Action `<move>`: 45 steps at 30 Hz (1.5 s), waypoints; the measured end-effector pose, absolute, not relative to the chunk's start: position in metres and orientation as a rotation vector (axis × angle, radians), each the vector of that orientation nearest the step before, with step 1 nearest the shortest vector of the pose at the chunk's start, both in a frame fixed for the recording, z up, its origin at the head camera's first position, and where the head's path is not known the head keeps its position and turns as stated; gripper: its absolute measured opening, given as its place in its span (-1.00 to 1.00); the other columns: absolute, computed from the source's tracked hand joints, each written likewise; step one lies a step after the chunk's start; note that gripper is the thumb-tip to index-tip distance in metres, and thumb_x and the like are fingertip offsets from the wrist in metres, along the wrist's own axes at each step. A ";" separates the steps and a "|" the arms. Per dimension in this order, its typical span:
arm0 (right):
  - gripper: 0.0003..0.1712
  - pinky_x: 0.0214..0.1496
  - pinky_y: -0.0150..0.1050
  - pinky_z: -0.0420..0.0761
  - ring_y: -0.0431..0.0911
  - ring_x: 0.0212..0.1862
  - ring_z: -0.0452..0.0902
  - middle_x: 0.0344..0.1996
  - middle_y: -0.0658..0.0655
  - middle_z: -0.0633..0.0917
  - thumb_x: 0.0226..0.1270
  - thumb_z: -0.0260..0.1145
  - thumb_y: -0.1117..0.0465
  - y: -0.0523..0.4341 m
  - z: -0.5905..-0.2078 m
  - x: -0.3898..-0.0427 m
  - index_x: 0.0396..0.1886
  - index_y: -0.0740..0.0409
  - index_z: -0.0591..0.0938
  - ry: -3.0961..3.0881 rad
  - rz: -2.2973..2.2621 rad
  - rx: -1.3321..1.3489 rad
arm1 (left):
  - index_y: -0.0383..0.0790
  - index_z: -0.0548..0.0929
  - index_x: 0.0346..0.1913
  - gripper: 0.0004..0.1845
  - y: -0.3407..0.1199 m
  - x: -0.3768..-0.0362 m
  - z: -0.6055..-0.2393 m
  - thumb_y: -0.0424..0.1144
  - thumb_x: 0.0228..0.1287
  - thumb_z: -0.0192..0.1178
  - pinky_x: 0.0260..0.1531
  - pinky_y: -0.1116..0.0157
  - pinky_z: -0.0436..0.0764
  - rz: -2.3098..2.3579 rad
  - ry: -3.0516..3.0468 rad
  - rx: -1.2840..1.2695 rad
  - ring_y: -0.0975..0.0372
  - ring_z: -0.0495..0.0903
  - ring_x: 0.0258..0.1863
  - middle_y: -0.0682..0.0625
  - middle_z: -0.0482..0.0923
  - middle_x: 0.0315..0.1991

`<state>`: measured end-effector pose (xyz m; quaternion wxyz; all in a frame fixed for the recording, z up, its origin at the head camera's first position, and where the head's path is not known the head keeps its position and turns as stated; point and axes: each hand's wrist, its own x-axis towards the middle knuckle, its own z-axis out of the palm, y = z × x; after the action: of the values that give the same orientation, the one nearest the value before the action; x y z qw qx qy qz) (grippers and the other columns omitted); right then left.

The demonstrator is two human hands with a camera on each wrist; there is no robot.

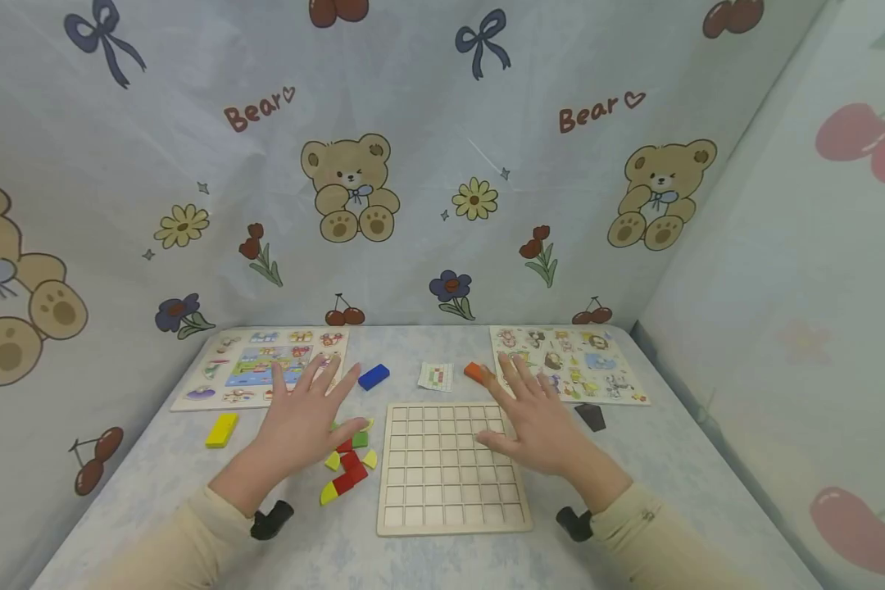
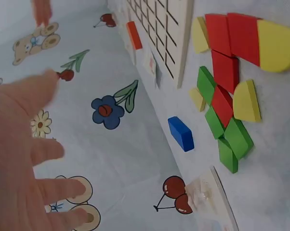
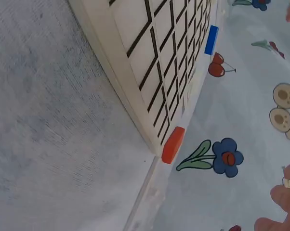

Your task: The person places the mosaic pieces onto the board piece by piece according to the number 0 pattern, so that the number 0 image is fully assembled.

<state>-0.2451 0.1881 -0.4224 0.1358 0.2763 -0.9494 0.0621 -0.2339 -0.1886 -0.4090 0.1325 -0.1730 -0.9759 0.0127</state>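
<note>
My left hand [image 1: 300,428] is held above the table with its fingers spread, nothing in its grasp. Beneath and beside it lies a group of small blocks: red blocks [image 2: 226,72], green blocks [image 2: 239,138] and yellow rounded blocks [image 2: 278,45]. My right hand [image 1: 542,426], fingers also spread, hovers over the right edge of a wooden grid board [image 1: 453,524]; it holds nothing. Close to its fingertips in the head view is an orange block [image 3: 173,145]. A blue block [image 2: 181,134] lies beyond the left hand's fingertips.
Picture puzzle boards lie at the back left [image 1: 192,397] and back right [image 1: 619,369]. Between them rests a small printed card [image 1: 436,377]. A yellow block [image 1: 222,430] is at the left, a dark pentagonal piece [image 1: 591,416] at the right. Patterned cloth [image 1: 413,270] stands behind the table.
</note>
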 end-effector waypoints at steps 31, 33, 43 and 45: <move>-0.56 0.40 0.10 0.47 0.10 0.35 0.56 0.29 0.05 0.66 0.37 0.43 0.08 0.215 -0.507 -0.250 0.20 0.09 0.72 -2.865 0.891 0.545 | -0.02 0.82 -0.02 -0.73 -0.160 -0.274 -0.503 -0.03 0.28 0.44 -0.46 0.29 0.50 -0.526 -2.963 -0.043 0.28 0.51 -0.40 0.09 0.62 -0.25; -0.56 0.40 0.10 0.47 0.09 0.35 0.56 0.29 0.05 0.66 0.37 0.43 0.08 0.217 -0.507 -0.251 0.20 0.09 0.71 -2.866 0.883 0.546 | 0.00 0.83 -0.04 -0.75 -0.157 -0.274 -0.502 -0.03 0.28 0.44 -0.47 0.30 0.47 -0.511 -2.963 -0.039 0.28 0.48 -0.42 0.11 0.60 -0.30; -0.57 0.41 0.10 0.46 0.10 0.37 0.54 0.31 0.04 0.64 0.37 0.44 0.08 0.219 -0.506 -0.251 0.19 0.10 0.72 -2.866 0.957 0.538 | 0.01 0.83 -0.18 -0.90 -0.150 -0.275 -0.494 -0.15 0.33 0.35 -0.53 0.30 0.35 -0.324 -2.939 -0.077 0.24 0.40 -0.56 0.14 0.49 -0.60; -0.57 0.40 0.10 0.47 0.09 0.37 0.54 0.31 0.04 0.64 0.38 0.43 0.07 0.218 -0.506 -0.252 0.19 0.09 0.72 -2.873 0.945 0.536 | -0.01 0.84 -0.12 -0.86 -0.151 -0.275 -0.495 -0.18 0.34 0.34 -0.55 0.31 0.34 -0.292 -2.921 -0.084 0.23 0.39 -0.58 0.13 0.48 -0.63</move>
<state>-0.2521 0.2177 -0.5064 0.0348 0.1743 -0.9348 0.3076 -0.2751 -0.1513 -0.4946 0.1022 -0.0286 -0.9894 -0.0988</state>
